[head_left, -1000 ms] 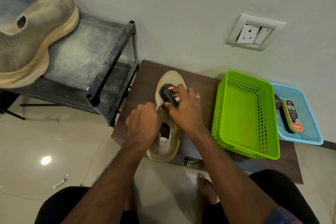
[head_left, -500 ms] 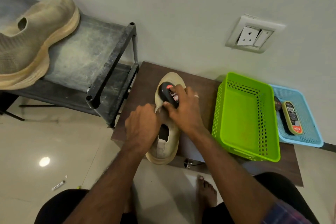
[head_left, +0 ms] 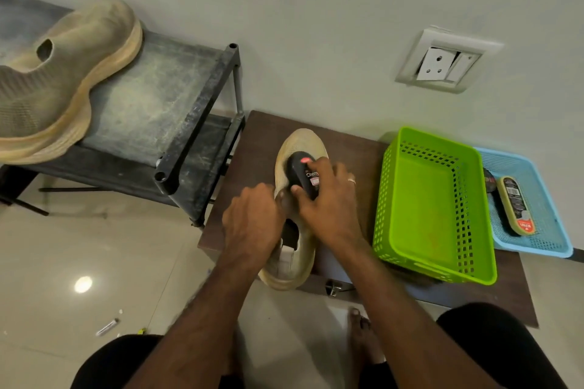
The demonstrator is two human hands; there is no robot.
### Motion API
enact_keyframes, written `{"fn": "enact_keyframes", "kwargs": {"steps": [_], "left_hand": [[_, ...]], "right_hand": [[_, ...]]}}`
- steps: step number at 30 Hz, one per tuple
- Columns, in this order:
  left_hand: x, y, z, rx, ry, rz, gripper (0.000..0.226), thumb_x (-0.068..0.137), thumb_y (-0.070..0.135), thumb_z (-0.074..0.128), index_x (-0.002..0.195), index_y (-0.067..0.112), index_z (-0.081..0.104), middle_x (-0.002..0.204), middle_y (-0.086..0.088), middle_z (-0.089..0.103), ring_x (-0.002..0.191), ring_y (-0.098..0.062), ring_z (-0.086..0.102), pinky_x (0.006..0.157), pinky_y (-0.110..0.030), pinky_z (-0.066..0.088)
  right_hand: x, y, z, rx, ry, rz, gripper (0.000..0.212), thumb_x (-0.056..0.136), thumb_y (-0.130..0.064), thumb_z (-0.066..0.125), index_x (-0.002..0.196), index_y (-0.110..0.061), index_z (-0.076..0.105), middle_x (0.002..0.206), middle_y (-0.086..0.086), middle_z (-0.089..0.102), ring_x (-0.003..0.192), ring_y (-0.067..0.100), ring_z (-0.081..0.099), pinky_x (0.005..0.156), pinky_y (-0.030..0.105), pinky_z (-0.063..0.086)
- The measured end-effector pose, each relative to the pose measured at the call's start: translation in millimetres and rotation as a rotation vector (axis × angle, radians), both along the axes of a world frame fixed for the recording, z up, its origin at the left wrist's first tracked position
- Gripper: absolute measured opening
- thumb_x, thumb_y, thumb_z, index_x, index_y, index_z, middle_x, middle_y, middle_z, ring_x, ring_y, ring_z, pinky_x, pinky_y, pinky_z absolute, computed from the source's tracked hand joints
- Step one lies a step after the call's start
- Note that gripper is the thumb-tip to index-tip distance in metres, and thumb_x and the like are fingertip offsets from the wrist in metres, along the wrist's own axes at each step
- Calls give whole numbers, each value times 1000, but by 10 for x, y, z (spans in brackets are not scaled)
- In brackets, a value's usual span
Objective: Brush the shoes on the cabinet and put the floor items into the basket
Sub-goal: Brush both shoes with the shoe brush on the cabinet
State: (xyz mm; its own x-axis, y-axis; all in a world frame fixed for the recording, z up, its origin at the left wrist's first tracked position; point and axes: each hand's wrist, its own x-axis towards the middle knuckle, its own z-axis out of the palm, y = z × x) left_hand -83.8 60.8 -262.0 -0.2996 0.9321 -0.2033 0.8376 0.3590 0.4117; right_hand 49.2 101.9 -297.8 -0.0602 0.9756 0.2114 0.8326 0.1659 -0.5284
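Atop cabinet (head_left: pixel 357 148), right grip (head_left: pixel 328 199) has slid brush (head_left: pixel 301 175) toeward; left grip (head_left: pixel 252 221) still clamps shoe (head_left: pixel 297 249).

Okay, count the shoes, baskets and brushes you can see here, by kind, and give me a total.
Shoes: 2, one on the rack, one on the cabinet.
Baskets: 2, green and blue.
Brushes: 2, one in the right hand, one in the blue basket.
Total: 6
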Motion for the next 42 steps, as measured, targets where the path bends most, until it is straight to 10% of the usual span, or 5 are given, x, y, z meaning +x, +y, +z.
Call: {"fn": "enact_keyframes", "kwargs": {"steps": [12,20,27,35,42], "left_hand": [[8,9,-54,4,-19,6,31,105,38,41,106,17,64,105,-9,66,96,-30,64,69,-36,39],[52,-46,-12,-3,-23,-36,38,106,44,40,115,16,64,112,-10,64,105,-33,63,73,-36,37],[10,12,-85,10,-52,-3,30,103,37,42,102,17,64,102,-8,66,93,-32,65,75,-40,51],[35,-49,-57,23,-30,-18,37,105,44,42,114,17,65,109,-10,66,101,-33,65,72,-37,42],[21,15,-33,17,-29,17,33,105,37,41,107,15,65,102,-9,64,96,-31,62,71,-36,37]], "right_hand": [[88,80,151,-92,132,-88,45,73,-35,78,113,-28,58,108,5,58,105,30,54,86,37,43],[-4,462,186,-38,-342,-167,56,75,-33,69,127,-26,51,120,13,50,109,39,49,79,39,45],[30,37,292,-143,-11,-52,48,68,-43,73,112,-31,57,106,5,59,99,28,55,77,33,42],[107,396,218,-54,-402,-173,55,76,-33,68,128,-26,50,119,14,51,107,40,50,82,39,43],[27,-293,237,-70,-115,-2,49,74,-40,68,120,-29,55,110,6,54,99,31,50,82,36,39]]}}
